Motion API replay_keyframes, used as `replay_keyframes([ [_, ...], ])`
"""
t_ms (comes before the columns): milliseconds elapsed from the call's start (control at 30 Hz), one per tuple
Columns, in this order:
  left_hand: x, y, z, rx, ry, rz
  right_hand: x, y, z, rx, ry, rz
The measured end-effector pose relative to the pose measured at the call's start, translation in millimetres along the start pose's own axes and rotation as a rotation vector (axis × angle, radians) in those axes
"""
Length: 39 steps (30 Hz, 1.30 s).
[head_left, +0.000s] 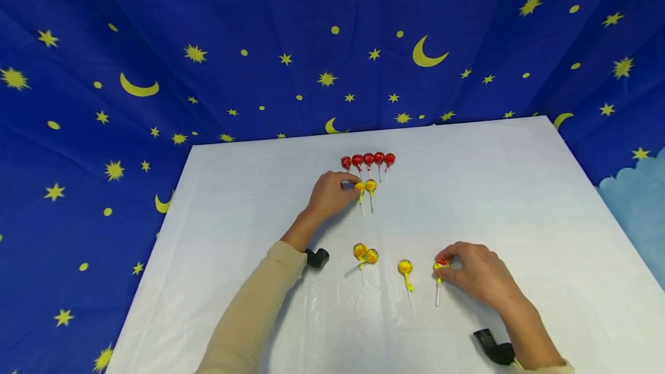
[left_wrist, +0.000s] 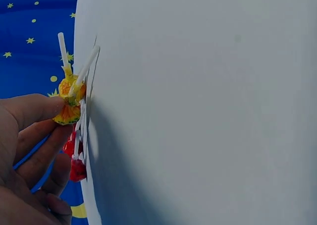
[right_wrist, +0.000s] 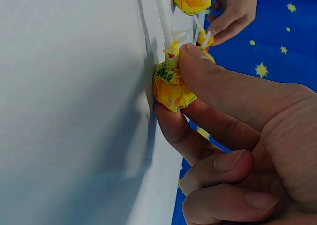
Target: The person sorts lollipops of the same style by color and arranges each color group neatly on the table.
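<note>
My left hand (head_left: 332, 194) pinches a yellow lollipop (head_left: 361, 188) by its wrapped head between thumb and fingers, its white stick pointing toward me. Just right of it lies another yellow lollipop (head_left: 371, 186), alongside and nearly parallel. Beyond these two, a row of several red lollipops (head_left: 369, 159) lies with sticks toward me. Nearer and to the right, my right hand (head_left: 480, 273) holds a yellow lollipop with a red patch (head_left: 441, 265) by its head, thumb against fingers. In the right wrist view, that yellow wrapped head (right_wrist: 171, 88) is close to the tabletop.
A single yellow lollipop (head_left: 405, 267) lies left of my right hand. Farther left, two yellow lollipops (head_left: 359, 250) lie touching each other. All are on a white table (head_left: 234, 201), with a blue star-and-moon cloth (head_left: 260, 79) behind it. Black wrist devices (head_left: 318, 258) show at both wrists.
</note>
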<state>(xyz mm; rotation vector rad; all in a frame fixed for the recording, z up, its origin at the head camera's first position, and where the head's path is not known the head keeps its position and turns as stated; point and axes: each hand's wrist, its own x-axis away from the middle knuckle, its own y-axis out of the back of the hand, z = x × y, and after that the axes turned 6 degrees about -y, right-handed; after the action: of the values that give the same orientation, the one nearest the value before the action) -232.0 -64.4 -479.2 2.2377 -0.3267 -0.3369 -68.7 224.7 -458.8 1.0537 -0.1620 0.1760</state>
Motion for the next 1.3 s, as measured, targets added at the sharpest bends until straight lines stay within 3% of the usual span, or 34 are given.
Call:
replay_keyframes([
  [433, -4.6, -4.9, -0.4, -0.02, -0.009, -0.019, 0.5, 0, 0, 0.004, -0.006, -0.006],
  [767, -0.9, -1.8, -1.6, 0.007, -0.015, -0.034, 1.5, -1, -1, -0.002, 0.007, -0.011],
  [1100, 10.9, 8.8, -6.0, 0.052, -0.033, -0.07, 2.3, 0, -1, -0.005, 0.018, -0.014],
  [1300, 22.8, 11.4, -6.6, 0.091, -0.021, -0.034, 2.3, -1, -1, -0.011, 0.021, -0.01],
])
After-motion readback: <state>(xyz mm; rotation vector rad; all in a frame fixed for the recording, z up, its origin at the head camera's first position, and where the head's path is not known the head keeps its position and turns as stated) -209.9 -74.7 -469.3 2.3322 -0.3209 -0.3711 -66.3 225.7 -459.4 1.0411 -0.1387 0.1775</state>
